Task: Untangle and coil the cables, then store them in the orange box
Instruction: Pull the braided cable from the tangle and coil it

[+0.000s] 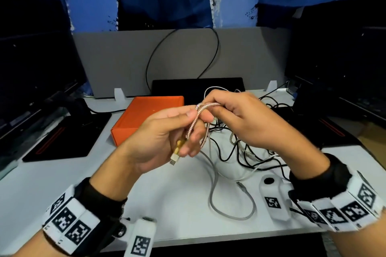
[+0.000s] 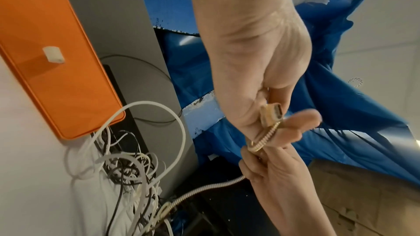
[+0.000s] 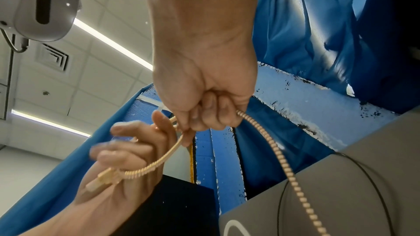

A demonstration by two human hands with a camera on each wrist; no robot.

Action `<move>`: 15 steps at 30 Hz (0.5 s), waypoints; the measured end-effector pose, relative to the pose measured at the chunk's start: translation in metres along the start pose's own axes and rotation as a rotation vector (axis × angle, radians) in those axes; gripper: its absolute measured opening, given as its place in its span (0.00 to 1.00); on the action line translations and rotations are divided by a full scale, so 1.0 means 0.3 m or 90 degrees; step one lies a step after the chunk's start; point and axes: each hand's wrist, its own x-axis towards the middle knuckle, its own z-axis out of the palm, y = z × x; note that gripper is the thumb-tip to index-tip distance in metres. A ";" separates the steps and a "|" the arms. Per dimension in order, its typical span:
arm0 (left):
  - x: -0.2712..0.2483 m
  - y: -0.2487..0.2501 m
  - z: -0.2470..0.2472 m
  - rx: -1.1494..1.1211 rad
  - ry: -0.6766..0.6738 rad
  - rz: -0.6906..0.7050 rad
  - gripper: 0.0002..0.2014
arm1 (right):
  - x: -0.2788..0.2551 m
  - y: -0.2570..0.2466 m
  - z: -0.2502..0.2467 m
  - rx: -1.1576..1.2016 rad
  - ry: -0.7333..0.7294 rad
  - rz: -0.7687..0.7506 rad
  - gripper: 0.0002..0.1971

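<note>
Both hands hold a gold spiral-armoured cable above the white table. My left hand pinches it near its gold plug, which sticks out below the fingers; the plug faces the left wrist camera. My right hand is curled round the cable's bend just to the right, and the cable trails down from that fist. A tangle of black and white cables lies under the hands. The orange box sits closed behind the left hand, also shown as the orange box.
A loose grey cable loops on the table near the front. A grey partition with a black cord stands behind. Black mats lie at the left and right. Dark monitors flank both sides.
</note>
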 end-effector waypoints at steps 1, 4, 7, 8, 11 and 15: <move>-0.003 0.003 -0.001 0.007 0.003 -0.004 0.16 | -0.002 -0.001 -0.006 0.006 -0.014 -0.009 0.08; -0.008 0.015 -0.006 0.004 0.011 -0.010 0.16 | -0.001 -0.018 -0.024 0.063 -0.028 -0.032 0.06; -0.005 0.034 -0.003 -0.088 0.024 0.005 0.16 | 0.012 -0.003 -0.020 0.104 0.069 -0.083 0.08; -0.005 0.042 0.000 -0.132 0.022 0.008 0.16 | 0.019 0.006 -0.014 0.086 0.107 -0.102 0.12; -0.007 0.054 0.003 -0.231 0.005 0.031 0.19 | 0.028 0.028 0.007 0.025 0.138 -0.098 0.21; -0.010 0.081 -0.026 -0.261 0.011 0.054 0.25 | 0.027 0.019 0.014 -0.020 0.071 0.001 0.24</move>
